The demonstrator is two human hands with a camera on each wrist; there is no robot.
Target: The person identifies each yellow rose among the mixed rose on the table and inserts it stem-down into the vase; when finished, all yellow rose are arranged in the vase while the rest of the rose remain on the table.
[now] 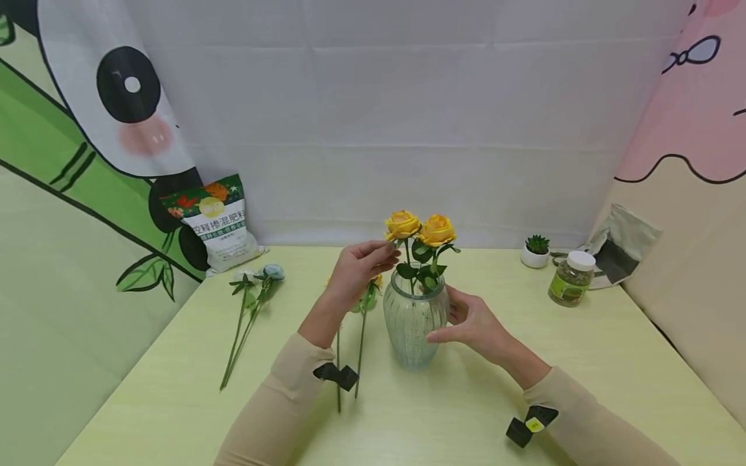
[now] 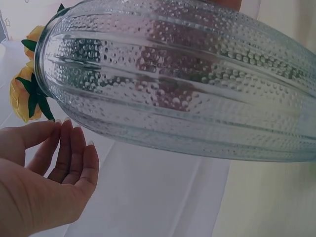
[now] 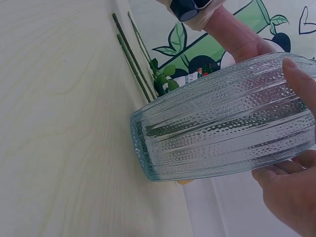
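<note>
A clear ribbed glass vase [image 1: 415,330] with a bumpy surface stands upright on the table. Two yellow roses rise from its mouth, a left one [image 1: 402,224] and a right one [image 1: 437,230], their leafy stems inside the neck. My left hand [image 1: 364,268] is at the left rose, thumb and index fingertip pinching a green leaf tip just under the bloom. In the left wrist view the left hand [image 2: 54,173] has its other fingers bent beside the thumb. My right hand [image 1: 474,327] holds the vase's right side, thumb in front and fingers behind; the right wrist view shows the vase [image 3: 222,123] between them.
More yellow roses [image 1: 375,281] lie left of the vase, partly behind my left arm. Pale blue and white flowers [image 1: 272,272] lie farther left. A fertilizer bag [image 1: 224,226] leans at the back left. At the back right are a small potted succulent [image 1: 535,251], a lidded jar [image 1: 571,279] and a grey pouch [image 1: 623,243].
</note>
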